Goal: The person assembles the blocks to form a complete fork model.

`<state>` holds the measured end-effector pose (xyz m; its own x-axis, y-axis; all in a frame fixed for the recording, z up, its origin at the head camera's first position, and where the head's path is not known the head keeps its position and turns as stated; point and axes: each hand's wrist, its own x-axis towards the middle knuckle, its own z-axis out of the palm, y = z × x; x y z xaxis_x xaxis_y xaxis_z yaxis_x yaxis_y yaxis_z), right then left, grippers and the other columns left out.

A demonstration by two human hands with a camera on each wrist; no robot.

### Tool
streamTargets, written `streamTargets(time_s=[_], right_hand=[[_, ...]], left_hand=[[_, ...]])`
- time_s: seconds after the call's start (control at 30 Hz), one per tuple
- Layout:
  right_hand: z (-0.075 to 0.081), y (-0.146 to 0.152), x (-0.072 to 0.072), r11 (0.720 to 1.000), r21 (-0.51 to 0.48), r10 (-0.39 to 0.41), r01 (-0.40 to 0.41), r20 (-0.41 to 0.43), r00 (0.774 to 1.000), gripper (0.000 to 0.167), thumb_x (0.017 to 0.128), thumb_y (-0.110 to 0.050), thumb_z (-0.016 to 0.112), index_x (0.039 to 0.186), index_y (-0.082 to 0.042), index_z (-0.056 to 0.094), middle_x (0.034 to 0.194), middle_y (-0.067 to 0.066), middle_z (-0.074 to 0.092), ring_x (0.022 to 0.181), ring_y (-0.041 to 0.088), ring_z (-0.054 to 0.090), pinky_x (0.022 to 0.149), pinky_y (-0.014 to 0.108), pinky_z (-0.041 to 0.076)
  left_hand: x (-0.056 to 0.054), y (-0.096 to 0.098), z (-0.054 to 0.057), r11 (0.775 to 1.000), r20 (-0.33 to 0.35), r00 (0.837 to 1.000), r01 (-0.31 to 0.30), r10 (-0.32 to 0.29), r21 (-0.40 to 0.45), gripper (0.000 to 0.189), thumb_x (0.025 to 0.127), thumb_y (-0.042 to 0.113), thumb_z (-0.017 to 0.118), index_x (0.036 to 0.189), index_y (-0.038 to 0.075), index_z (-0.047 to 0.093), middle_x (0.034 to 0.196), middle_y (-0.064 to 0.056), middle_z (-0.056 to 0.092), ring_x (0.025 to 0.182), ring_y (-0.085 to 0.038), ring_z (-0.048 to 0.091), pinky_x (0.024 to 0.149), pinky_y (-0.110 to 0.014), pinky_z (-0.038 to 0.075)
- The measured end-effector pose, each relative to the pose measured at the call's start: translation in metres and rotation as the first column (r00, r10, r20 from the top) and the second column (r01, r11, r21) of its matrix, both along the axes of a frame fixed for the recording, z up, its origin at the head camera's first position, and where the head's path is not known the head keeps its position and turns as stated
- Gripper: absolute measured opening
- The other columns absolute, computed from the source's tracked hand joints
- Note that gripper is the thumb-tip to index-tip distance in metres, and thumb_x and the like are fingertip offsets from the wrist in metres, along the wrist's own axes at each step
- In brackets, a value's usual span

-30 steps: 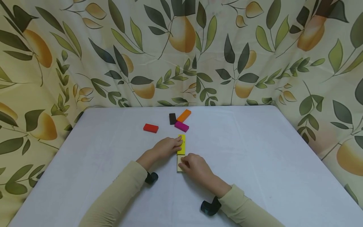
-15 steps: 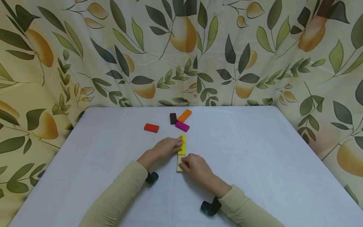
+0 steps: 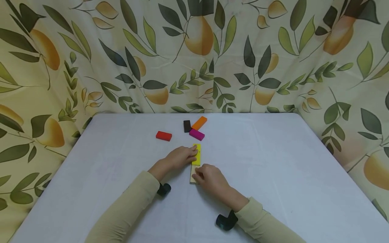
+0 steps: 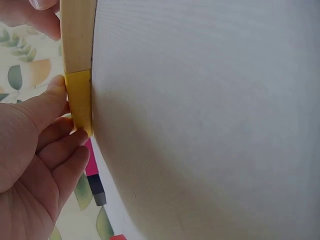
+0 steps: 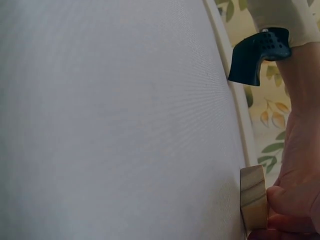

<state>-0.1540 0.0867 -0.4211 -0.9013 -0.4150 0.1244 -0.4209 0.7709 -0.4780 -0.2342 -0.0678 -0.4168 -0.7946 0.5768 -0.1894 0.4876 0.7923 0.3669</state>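
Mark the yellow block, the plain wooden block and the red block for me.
Yellow block [image 4: 81, 96]: left wrist view, middle of its visible long face.
Plain wooden block [image 4: 78, 37]: left wrist view, middle of its visible long face.
Red block [image 3: 163, 135]: head view, middle of its top.

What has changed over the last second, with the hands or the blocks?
Nothing visibly changed; the whole head view only shifted slightly. The left hand still touches the yellow block, the right hand the pale block. The red block, black block, orange block and purple block stayed put.
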Motion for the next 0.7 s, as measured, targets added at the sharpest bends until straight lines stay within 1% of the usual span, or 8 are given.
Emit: streamTargets(time_s=[0.2,0.4,0.6,0.7], right_hand=[[-0.0004,0.0002,-0.0001,1.000,-0.001,0.004,-0.004,-0.012,1.000,0.020,0.081,-0.019,0.071,0.089,-0.001,0.072,0.055,-0.003,0.040,0.050,0.010,0.037,0.045,0.019,0.032],[-0.0012,-0.0002,0.0004,1.000,-0.010,0.004,-0.004,-0.018,1.000,0.022,0.081,-0.018,0.072,0.092,0.001,0.072,0.056,-0.004,0.042,0.051,0.010,0.038,0.045,0.019,0.033],[-0.0018,0.0006,0.0015,1.000,-0.006,0.002,-0.002,-0.001,1.000,0.022,0.081,-0.018,0.071,0.093,0.001,0.071,0.057,-0.004,0.042,0.051,0.010,0.039,0.046,0.019,0.034],[-0.0016,0.0007,0.0014,1.000,-0.009,0.000,0.000,0.001,1.000,0.021,0.081,-0.018,0.071,0.092,0.000,0.072,0.056,-0.004,0.042,0.051,0.010,0.039,0.046,0.019,0.034]], left_hand=[[-0.0008,-0.0009,-0.0003,1.000,0.002,1.000,0.011,-0.011,0.001,0.049,0.092,0.028,0.055,0.137,0.013,0.042,0.143,0.000,0.036,0.128,-0.019,0.038,0.100,-0.030,0.036],[0.0008,-0.0015,0.0012,1.000,0.001,1.000,0.001,-0.001,0.009,0.049,0.092,0.027,0.056,0.137,0.013,0.043,0.142,0.000,0.037,0.127,-0.018,0.038,0.099,-0.030,0.036],[0.0031,0.0020,0.0033,0.999,-0.062,0.998,0.028,-0.030,-0.039,0.044,0.091,0.025,0.058,0.133,0.014,0.050,0.138,0.001,0.044,0.124,-0.017,0.043,0.098,-0.029,0.038],[0.0049,0.0043,0.0049,0.998,-0.076,0.997,0.024,-0.028,-0.060,0.043,0.090,0.024,0.058,0.132,0.015,0.052,0.136,0.001,0.046,0.122,-0.017,0.045,0.096,-0.029,0.040]])
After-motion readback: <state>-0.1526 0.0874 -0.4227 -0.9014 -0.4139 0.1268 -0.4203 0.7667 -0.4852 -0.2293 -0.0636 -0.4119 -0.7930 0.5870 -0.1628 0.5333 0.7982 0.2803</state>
